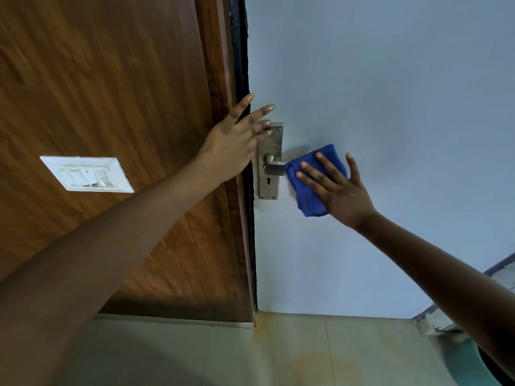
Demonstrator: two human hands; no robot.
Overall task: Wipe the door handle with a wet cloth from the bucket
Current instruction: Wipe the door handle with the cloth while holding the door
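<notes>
A steel door handle (272, 169) sits on a long backplate (270, 160) with a keyhole, on the pale blue door (376, 107). A folded blue cloth (309, 185) covers the lever's outer end. My right hand (338, 188) presses flat on the cloth with fingers spread. My left hand (237, 140) rests with fingers apart on the door's edge, beside the top of the backplate. The bucket is not in view.
A brown wooden panel (111, 93) fills the left side and carries a white switch plate (87, 174). A dark gap (241, 51) runs between panel and door. Beige floor tiles (278, 352) lie below, with a striped mat edge (434, 319) at the lower right.
</notes>
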